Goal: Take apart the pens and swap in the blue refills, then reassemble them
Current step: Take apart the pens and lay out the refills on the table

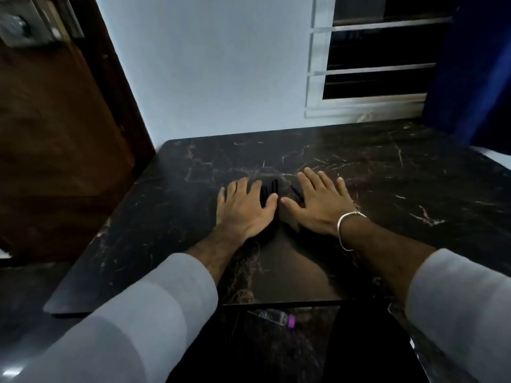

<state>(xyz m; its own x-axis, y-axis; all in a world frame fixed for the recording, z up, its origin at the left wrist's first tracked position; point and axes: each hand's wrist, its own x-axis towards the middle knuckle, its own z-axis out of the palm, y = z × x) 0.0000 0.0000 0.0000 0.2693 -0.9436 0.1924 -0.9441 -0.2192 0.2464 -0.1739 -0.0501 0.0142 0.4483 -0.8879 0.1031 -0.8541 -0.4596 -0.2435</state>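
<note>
Left hand [243, 208]: yours, flat, open, empty. Right hand [318, 201]: same. Dark slim pens [269, 190]: between both, mid dark marble surface [387, 175], toward its far edge. Step: not begun. Next: lift one pen, unscrew it.

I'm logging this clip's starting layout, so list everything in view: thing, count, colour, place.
table: one, black marble with pale veins, fills the middle of the view
pens: dark, lying between the two hands beside the left index finger; count unclear
thin sticks: dark, by the right index finger; count and kind unclear
small bottle: one, clear with a purple cap, on the floor below the table's near edge
door: one, brown wood, far left
window: one, white frame with bars, upper right
curtain: one, blue, far right
bracelet: one, silver, right wrist
left hand: flat on the table, grip empty
right hand: flat on the table, grip empty
</note>
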